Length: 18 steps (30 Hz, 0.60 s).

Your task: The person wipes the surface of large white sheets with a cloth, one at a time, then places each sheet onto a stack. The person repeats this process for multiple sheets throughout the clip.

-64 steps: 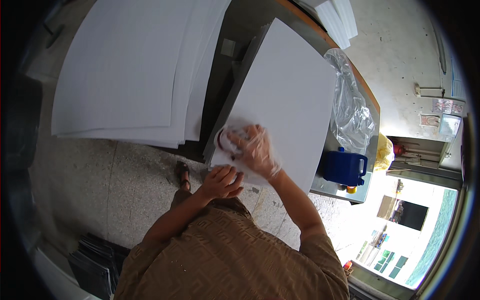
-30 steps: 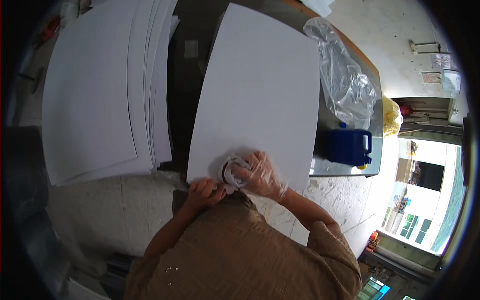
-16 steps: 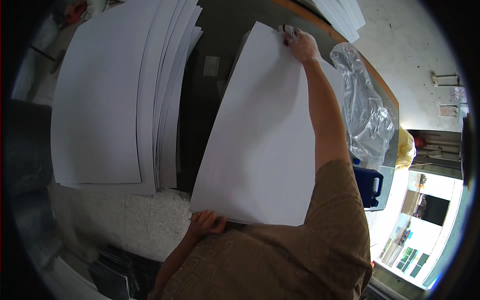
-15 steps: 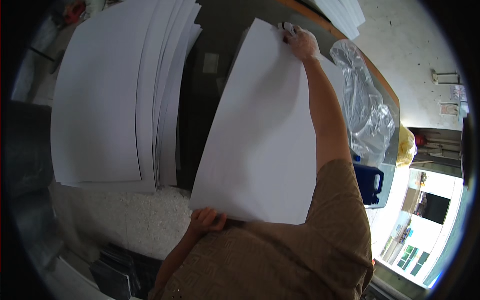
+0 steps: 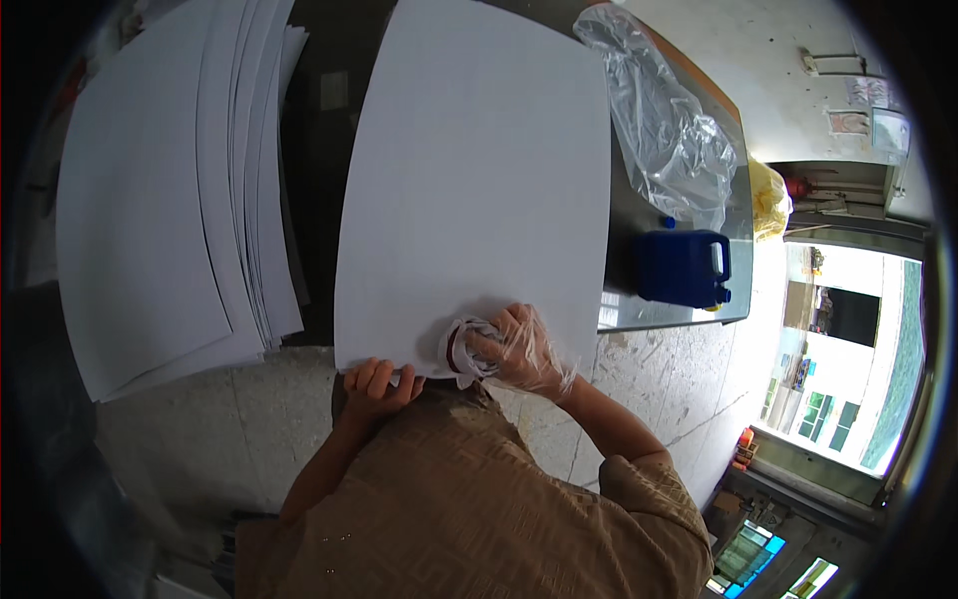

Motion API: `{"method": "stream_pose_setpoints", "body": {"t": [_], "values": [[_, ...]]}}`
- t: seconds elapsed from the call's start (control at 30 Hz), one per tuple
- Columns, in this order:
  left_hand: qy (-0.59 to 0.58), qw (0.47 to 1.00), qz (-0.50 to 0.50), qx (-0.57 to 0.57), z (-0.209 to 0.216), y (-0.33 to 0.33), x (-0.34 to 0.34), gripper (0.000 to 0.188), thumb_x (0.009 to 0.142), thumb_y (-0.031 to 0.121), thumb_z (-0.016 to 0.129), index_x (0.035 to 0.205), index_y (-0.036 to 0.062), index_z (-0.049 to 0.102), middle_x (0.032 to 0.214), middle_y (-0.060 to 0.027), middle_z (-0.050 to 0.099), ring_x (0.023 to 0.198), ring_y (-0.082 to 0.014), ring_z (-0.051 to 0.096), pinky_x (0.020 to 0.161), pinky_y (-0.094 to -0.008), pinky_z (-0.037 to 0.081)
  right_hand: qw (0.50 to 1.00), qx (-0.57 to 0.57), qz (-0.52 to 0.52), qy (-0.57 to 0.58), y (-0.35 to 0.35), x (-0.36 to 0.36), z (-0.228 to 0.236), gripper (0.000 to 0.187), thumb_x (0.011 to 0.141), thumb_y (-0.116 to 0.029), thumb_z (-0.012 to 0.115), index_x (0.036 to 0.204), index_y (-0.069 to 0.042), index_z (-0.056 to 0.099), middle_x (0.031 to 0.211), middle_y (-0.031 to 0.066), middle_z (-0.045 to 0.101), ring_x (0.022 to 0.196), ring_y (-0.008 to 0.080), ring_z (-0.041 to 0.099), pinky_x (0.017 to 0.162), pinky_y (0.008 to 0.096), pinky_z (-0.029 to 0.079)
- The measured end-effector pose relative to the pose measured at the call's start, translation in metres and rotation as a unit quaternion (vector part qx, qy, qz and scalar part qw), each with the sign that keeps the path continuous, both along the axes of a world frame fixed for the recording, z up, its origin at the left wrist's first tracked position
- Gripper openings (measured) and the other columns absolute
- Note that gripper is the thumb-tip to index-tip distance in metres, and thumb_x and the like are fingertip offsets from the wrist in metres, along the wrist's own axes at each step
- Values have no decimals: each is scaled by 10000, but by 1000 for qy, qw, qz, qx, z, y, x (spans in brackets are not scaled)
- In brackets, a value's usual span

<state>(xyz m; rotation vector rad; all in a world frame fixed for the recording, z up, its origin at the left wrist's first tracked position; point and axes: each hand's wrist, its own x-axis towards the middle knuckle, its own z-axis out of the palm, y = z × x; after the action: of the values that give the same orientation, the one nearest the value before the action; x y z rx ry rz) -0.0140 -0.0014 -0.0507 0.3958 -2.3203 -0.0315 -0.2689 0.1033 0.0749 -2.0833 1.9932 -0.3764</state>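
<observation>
A large white sheet (image 5: pixel 479 180) lies flat on the dark table in front of me. My right hand (image 5: pixel 521 349), in a clear plastic glove, presses a bunched white cloth (image 5: pixel 482 334) onto the sheet close to its near edge. A dark reddish band shows on the cloth. At the near left corner, the bare fingers of my left hand (image 5: pixel 379 387) curl together over the sheet's edge. Its thumb is mostly hidden.
A fanned stack of white sheets (image 5: pixel 140 210) lies to the left and overhangs the table's near edge. On the right are crumpled clear plastic (image 5: pixel 669 130) and a blue jerrycan (image 5: pixel 684 268). A yellow bag (image 5: pixel 768 200) sits beyond the table's right edge.
My right hand has come from the sheet's far edge to its near edge with the cloth. The left hand stays at the near left corner. The view has shifted to the right.
</observation>
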Motion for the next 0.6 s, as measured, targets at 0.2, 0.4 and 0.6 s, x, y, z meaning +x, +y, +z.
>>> {"method": "stream_pose_setpoints", "body": {"t": [0.2,0.4,0.6], "values": [[-15,999,38,15,0,9,6,366,869,450,660,1153,257,534,1163,-49,462,1078,-226,481,933,-413,370,978,-133,52,155,-164,-166,-21,520,679,-314,847,1142,-131,697,1132,87,678,1051,302,604,942,433,448],[-52,995,85,6,-5,24,18,281,896,388,616,1152,308,532,1165,-60,465,1095,-238,492,982,-435,363,951,-121,-154,238,-337,-331,-19,353,928,-367,612,1142,-95,685,1136,160,674,1037,357,644,915,442,504],[-40,994,103,3,-2,21,12,274,885,356,600,1130,279,507,1150,-67,449,1088,-256,479,972,-436,352,945,-118,-251,173,-327,-323,-27,450,900,-450,638,1152,-79,676,1054,168,714,1005,354,667,902,420,517]]}}
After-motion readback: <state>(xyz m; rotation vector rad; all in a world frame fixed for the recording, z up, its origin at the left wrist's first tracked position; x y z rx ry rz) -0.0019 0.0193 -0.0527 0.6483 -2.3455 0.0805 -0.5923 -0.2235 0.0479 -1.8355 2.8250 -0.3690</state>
